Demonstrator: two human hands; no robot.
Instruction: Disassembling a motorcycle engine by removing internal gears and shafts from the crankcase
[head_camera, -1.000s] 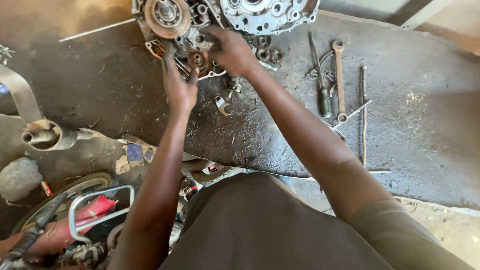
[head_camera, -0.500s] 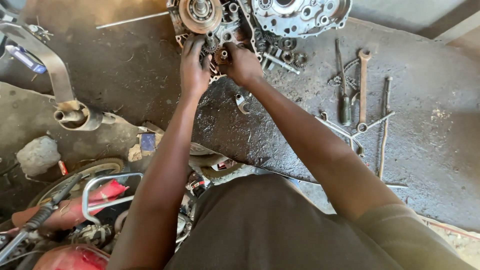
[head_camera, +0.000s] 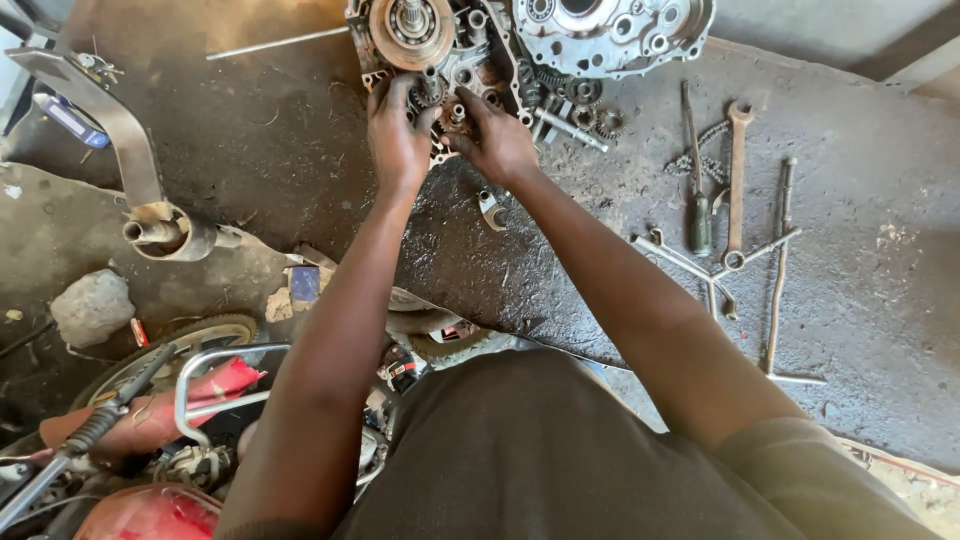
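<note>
Two bare hands at work on an opened engine crankcase half (head_camera: 420, 50), which lies at top centre of the dark, oil-stained floor (head_camera: 300, 150). Left hand (head_camera: 398, 135): fingers curled onto the gear cluster (head_camera: 445, 95) just below the big round clutch hub (head_camera: 410, 30). Right hand (head_camera: 500, 140): fingers pinched narrow on the same gears from the other side. Fingertips of both nearly meet over the small shafts; can't tell exactly which part each one grips, too greasy and small.

Second casing, a silver engine cover (head_camera: 610, 35), sits just beside the first, to its right. Loose gears and a bolt (head_camera: 580, 110) lie betw. the two casings and the right wrist. Small metal bracket (head_camera: 490, 208) on floor just under right forearm.

Tools well apart to the right: screwdriver (head_camera: 695, 190), combination spanner (head_camera: 737, 180), long thin rod (head_camera: 780, 270), a crossed pair of slim wrenches (head_camera: 700, 265).

Left side: exhaust pipe end (head_camera: 165, 235) w/ flat metal bracket, a grey stone (head_camera: 92, 308), and red motorcycle parts (head_camera: 150, 400) w/ a chrome rack at lower left. Person's dark shirt fills bottom centre.
</note>
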